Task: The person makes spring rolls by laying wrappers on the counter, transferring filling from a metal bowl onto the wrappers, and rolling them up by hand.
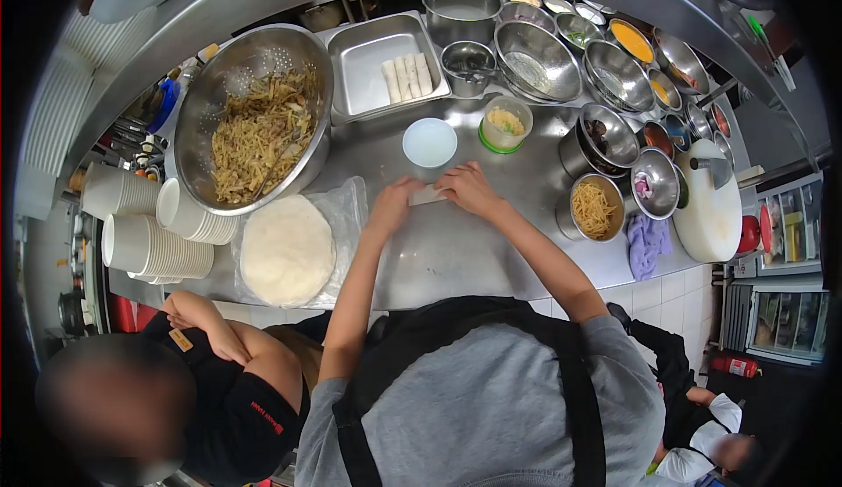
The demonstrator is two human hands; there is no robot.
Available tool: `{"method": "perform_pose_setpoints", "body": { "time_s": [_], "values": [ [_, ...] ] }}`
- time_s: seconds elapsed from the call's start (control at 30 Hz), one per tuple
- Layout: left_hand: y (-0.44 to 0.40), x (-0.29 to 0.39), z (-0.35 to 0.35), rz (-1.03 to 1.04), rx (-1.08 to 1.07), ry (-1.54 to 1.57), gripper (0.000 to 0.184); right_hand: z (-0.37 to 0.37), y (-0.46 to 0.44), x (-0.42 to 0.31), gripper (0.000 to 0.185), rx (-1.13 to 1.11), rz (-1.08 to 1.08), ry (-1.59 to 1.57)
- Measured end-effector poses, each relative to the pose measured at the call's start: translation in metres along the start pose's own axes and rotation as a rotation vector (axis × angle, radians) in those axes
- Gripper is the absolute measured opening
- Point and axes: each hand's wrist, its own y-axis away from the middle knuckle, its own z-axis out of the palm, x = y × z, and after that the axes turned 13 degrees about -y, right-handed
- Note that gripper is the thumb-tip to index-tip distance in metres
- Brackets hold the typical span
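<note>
A pale, uncooked spring roll [428, 195] lies crosswise on the steel counter. My left hand [396, 204], a little blurred, has its fingers closed at the left end of the roll. At the other end, the fingers of my right hand [469, 189] curl over and press on it. Just beyond the hands stands a small bowl [430, 142] with a whitish, watery content. To the left, a stack of round white wrappers [287, 250] rests on clear plastic. Several finished rolls [407, 78] lie side by side in a steel tray [355, 61].
A big perforated bowl of shredded filling [263, 136] stands at left, near stacked white tubs [158, 246]. A container of yellow bits [506, 123], a pot of yellow strips [595, 209], several steel bowls and a purple cloth [647, 246] are right. A person with folded arms [224, 338] stands left.
</note>
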Motion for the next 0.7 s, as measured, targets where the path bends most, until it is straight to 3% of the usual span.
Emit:
{"method": "perform_pose_setpoints", "body": {
  "time_s": [0.07,0.23,0.37,0.47,0.7],
  "values": [
    [0.015,0.011,0.006,0.025,0.064,-0.047,0.035,0.002,0.005,-0.003,0.015,0.027,-0.012,0.029],
    [0.032,0.017,0.027,0.168,0.334,-0.269,0.042,0.037,0.034,-0.012,0.041,0.222,-0.088,0.368],
    [0.026,0.011,0.031,0.157,0.253,-0.3,0.044,0.034,0.035,-0.011,0.058,0.14,-0.013,0.238],
    [0.015,0.003,0.028,0.193,0.232,-0.3,0.044,0.038,0.027,0.0,0.06,0.119,-0.006,0.178],
    [0.014,0.005,0.014,0.198,0.155,-0.351,0.045,0.021,0.02,0.006,0.042,0.127,-0.121,0.106]
  ]
}}
